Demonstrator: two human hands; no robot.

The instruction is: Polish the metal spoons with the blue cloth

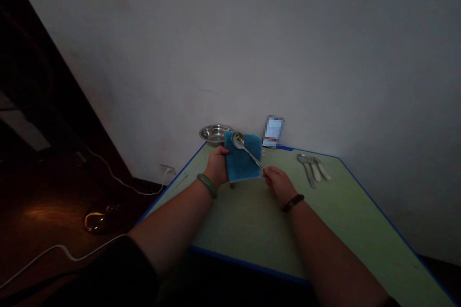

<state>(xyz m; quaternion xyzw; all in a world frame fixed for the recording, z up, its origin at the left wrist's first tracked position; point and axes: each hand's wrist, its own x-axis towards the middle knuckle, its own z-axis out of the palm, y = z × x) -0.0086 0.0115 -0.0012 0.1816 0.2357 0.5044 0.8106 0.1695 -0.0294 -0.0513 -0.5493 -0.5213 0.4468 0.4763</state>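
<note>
Now, right hand (279,184) in narrow grip on a spoon (248,152), left hand (216,165) closed on blue cloth (243,167), steel bowl (212,132) behind.

From here the stainless steel spoon (239,141) shines, its bowl glossy and mirror-like against the rough, matt nap of the teal terry cloth (242,164). Behind them the steel basin (213,133) has the same polished sheen, and the cutlery (313,169) farther along pairs bright metal with smooth cream handles that look like plastic. The tabletop (360,216) is smooth green laminate with a blue plastic edging (245,264), the green stone bangle (207,185) gleams, and the wall (288,48) is flat matt paint.
</note>
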